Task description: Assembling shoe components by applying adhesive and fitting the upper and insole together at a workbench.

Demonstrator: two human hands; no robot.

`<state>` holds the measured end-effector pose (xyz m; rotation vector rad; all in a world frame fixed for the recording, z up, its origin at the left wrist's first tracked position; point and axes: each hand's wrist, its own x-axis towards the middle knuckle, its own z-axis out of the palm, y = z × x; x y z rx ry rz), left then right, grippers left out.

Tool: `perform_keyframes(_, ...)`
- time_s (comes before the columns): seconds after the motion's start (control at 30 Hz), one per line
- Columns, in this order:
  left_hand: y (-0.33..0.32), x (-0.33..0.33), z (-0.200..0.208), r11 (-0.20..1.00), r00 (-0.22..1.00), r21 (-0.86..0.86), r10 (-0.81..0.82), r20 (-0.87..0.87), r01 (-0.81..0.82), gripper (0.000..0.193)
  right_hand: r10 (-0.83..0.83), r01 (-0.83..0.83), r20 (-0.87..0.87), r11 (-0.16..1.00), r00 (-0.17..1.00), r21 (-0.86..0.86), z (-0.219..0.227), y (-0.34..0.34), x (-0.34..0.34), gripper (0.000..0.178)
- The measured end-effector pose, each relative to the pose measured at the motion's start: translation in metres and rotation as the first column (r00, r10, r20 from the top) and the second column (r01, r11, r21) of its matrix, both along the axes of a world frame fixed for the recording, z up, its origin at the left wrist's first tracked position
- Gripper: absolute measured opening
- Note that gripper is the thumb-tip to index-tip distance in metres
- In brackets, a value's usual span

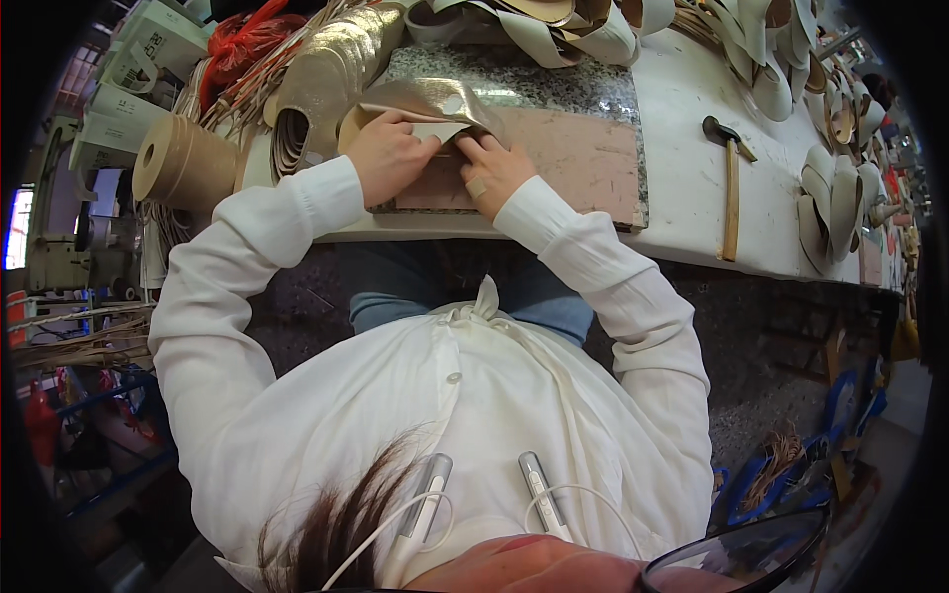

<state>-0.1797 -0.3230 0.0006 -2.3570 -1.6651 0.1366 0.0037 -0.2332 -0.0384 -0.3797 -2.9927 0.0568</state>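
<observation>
A shiny gold leather shoe upper piece (423,96) with a pale lining lies curved over the work board. At its near left edge my left hand (390,160) grips the material, with the fingers bent inward. My right hand (492,175) pinches the near edge a little to the right, its fingertips partly hidden under the fold. A small plaster-like patch is on one of its fingers. Under both hands lies a pinkish flat board (573,158), set on a speckled stone slab (603,91).
A stack of gold upper pieces (331,74) stands left of the slab, beside a tan roll (183,163) and a red plastic bag (242,44). A hammer (732,188) lies on the right of the white table (677,119). Pale shoe pieces (830,203) sit along the far right edge.
</observation>
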Motion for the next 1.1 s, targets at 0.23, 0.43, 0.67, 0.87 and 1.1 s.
perform_keyframes(0.23, -0.001, -0.002, -0.001, 0.960, 0.922, -0.083, 0.281, 0.266, -0.268, 0.008, 0.035, -0.036, -0.019, 0.998, 0.999, -0.060, 0.003, 0.005, 0.002, 0.028)
perform_keyframes(0.43, 0.014, -0.002, -0.005, 0.921, 0.904, -0.208, 0.371, 0.212, -0.329, 0.010, 0.011, -0.012, -0.035, 1.000, 0.999, -0.022, 0.011, 0.001, -0.006, 0.037)
perform_keyframes(0.67, 0.024, -0.001, 0.014, 0.931, 0.943, -0.309, 0.264, 0.205, -0.194, 0.020, 0.090, -0.078, -0.074, 0.986, 0.993, 0.149, 0.007, 0.013, -0.010, 0.025)
perform_keyframes(0.87, 0.007, 0.034, 0.050, 0.981, 0.998, 0.195, -0.003, 0.060, -0.009, 0.023, -0.068, 0.063, -0.398, 0.998, 0.915, -0.026, -0.003, 0.031, -0.001, 0.016)
perform_keyframes(1.1, -0.005, 0.009, 0.054, 0.801, -0.161, 0.155, -0.298, 0.941, -0.578, 0.032, -0.482, -0.459, -0.224, -0.452, 0.847, -0.765, 0.003, 0.050, 0.050, 0.022)
